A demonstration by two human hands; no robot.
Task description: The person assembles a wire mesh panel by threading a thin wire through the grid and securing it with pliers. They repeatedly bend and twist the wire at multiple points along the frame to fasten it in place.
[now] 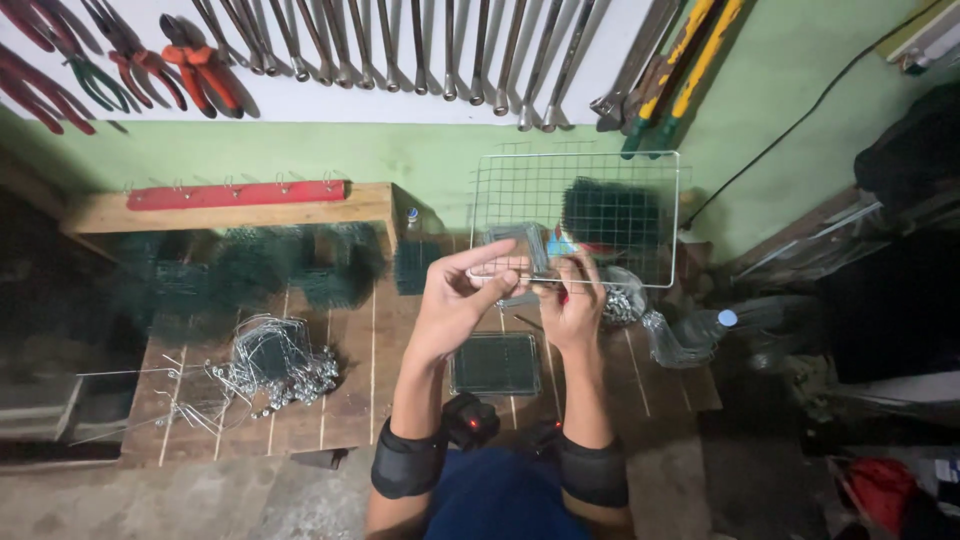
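I see the left hand (452,300) and right hand (575,300) just below the wire grid panel (575,215). Both sets of fingers are clamped on a small wire frame (515,262) above the worktop (350,340).

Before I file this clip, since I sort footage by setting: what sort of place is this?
Probably a small home workshop for wire work: spanners and pliers hang on the wall, and wire mesh panels and bent wire pieces lie on a wooden workbench.

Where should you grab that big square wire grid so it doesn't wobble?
Probably by its thicker outer rim: the wire grid leans upright against the green wall, so come from the front and grip the bottom edge, where the left hand and right hand already are.
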